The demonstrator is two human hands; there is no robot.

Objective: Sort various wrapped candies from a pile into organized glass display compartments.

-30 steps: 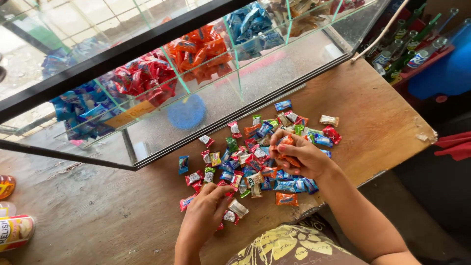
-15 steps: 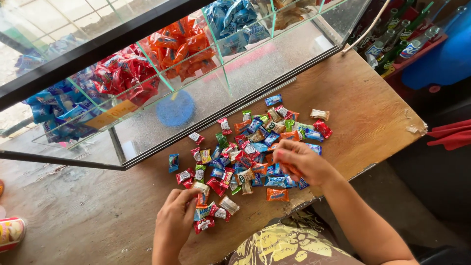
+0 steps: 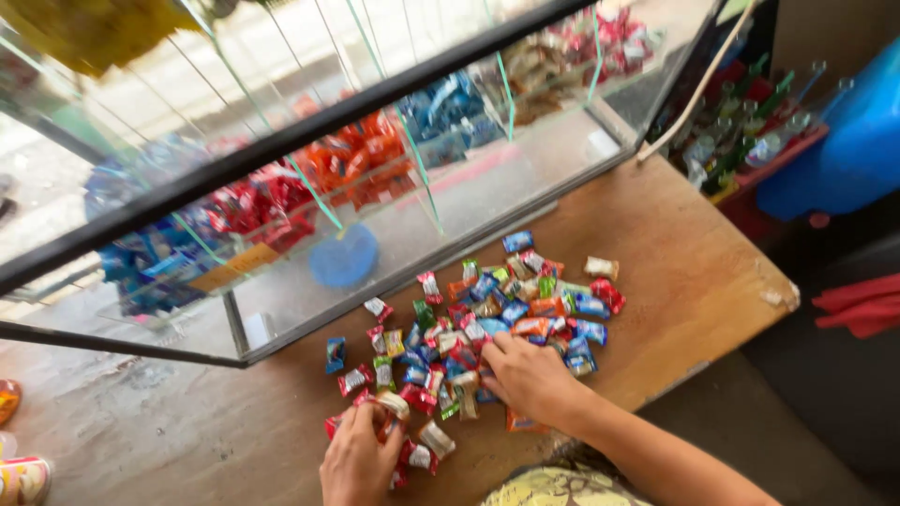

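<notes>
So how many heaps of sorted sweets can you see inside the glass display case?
5, left to right: blue heap, red heap, orange heap, blue heap, red heap. A blurred pale heap may make six; the frame hides parts.

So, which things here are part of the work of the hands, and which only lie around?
In the work:
- left hand, on candies at the near edge
- right hand, on the pile
- pile of wrapped candies
- wooden table

Only around:
- glass case with sorted sweets
- blue round lid inside it
- bottles
- blue container
</notes>
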